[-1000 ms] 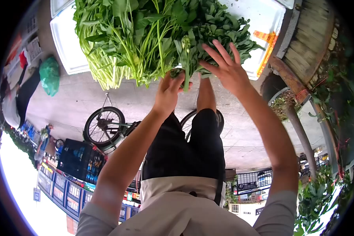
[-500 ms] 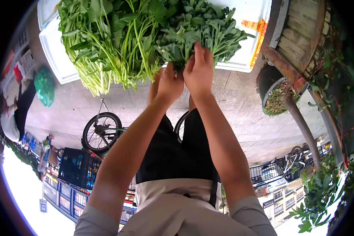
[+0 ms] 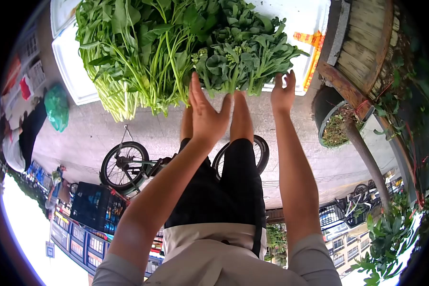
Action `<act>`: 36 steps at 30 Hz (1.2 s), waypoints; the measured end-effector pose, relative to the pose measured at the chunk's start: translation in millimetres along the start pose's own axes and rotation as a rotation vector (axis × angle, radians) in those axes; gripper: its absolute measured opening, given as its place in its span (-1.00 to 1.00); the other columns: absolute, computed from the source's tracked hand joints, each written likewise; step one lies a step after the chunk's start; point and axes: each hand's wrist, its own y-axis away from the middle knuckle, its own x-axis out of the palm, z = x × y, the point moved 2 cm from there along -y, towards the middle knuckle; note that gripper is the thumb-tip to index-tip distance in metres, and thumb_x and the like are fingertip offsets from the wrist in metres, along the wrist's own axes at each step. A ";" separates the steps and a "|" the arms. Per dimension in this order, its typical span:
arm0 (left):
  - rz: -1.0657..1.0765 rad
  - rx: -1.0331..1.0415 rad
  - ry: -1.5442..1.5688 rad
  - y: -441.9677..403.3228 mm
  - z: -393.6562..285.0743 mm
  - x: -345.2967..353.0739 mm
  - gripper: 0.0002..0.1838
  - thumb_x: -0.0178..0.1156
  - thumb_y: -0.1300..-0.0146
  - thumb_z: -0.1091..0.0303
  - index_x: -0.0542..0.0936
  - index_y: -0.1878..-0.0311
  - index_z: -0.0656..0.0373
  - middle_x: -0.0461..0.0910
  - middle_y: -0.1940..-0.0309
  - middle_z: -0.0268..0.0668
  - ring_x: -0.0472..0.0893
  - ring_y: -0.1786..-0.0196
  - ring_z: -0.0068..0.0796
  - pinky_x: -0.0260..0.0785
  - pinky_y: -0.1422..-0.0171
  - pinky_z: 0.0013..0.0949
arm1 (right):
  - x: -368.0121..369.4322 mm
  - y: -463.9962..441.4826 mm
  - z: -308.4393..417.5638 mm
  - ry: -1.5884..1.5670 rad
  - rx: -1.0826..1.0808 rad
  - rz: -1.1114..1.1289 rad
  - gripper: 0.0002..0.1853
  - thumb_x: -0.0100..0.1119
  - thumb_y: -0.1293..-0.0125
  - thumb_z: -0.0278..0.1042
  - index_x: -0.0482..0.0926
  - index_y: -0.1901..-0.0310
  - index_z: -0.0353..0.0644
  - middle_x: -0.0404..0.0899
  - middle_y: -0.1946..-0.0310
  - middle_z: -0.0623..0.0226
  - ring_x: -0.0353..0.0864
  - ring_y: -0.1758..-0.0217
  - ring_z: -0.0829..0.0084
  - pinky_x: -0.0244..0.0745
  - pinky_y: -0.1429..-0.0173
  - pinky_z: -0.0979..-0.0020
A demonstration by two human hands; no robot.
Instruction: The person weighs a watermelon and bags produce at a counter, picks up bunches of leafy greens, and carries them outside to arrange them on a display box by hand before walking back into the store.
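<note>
Dark leafy greens with small flower buds (image 3: 245, 57) lie on a white foam box (image 3: 74, 71), stems pointing toward me. To their left is a large pile of water spinach (image 3: 138, 52) with long pale stems. My left hand (image 3: 206, 114) is open, thumb spread, its fingertips at the left edge of the budded greens beside the water spinach stems. My right hand (image 3: 283, 93) is open too, fingers apart, by the right side of the budded greens at the box's near edge. Neither hand holds anything.
Orange tape (image 3: 313, 43) marks the box's right side. A planter pot (image 3: 336, 124) with a thin trunk stands at right. A bicycle wheel (image 3: 125, 166) shows behind my legs. At far left are a green plastic bag (image 3: 57, 107) and another person (image 3: 19, 138).
My hands were close together at the stems of the budded greens. They have parted, the right hand moving well to the right, and the budded greens now show uncovered.
</note>
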 end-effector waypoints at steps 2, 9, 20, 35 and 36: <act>-0.018 0.077 -0.011 -4.5 -5.3 13.5 0.24 0.38 -0.35 0.04 -0.42 -0.68 0.10 -0.29 -0.63 0.36 -0.10 -0.66 0.47 -0.01 -0.69 0.20 | 16.2 -14.7 8.7 -0.175 0.008 0.050 -0.36 0.10 -0.55 -0.05 0.36 -0.46 -0.35 0.59 -0.28 -0.04 0.60 -0.31 0.11 0.51 -0.27 0.24; -0.035 -0.048 0.162 -32.5 -21.4 42.0 0.38 0.49 -0.18 -0.09 -0.38 -0.69 0.11 -0.35 -0.63 0.40 -0.28 -0.68 0.45 -0.21 -0.70 0.28 | 48.2 8.5 27.3 -0.574 0.407 0.147 -0.23 -0.20 -0.61 0.27 0.42 -0.43 -0.35 0.60 -0.29 0.05 0.59 -0.33 0.18 0.41 -0.39 0.29; 0.079 0.074 0.074 -6.2 -13.5 -4.6 0.26 0.45 -0.27 0.07 -0.33 -0.70 0.09 -0.33 -0.63 0.43 -0.20 -0.69 0.44 0.04 -0.65 0.15 | 41.4 -9.3 3.8 -0.382 0.410 -0.126 -0.35 0.04 -0.54 0.14 0.49 -0.32 -0.34 0.61 -0.25 0.11 0.56 -0.27 0.18 0.41 -0.35 0.23; 0.006 0.135 0.210 -6.6 20.2 19.3 0.33 0.55 -0.16 0.14 -0.28 -0.71 0.06 -0.21 -0.64 0.34 -0.05 -0.69 0.34 0.19 -0.61 0.08 | 17.1 -32.0 -2.3 -0.512 0.534 0.347 -0.12 -0.23 -0.51 0.55 0.40 -0.40 -0.17 0.48 -0.38 0.23 0.43 -0.39 0.23 0.28 -0.45 0.15; -0.003 0.140 0.244 -6.8 22.5 16.6 0.32 0.56 -0.12 0.18 -0.24 -0.70 0.12 -0.18 -0.62 0.37 -0.06 -0.67 0.38 0.10 -0.64 0.12 | 20.6 -29.8 -1.4 -0.508 0.532 0.354 -0.12 -0.23 -0.51 0.55 0.40 -0.40 -0.17 0.48 -0.38 0.23 0.43 -0.39 0.23 0.28 -0.45 0.15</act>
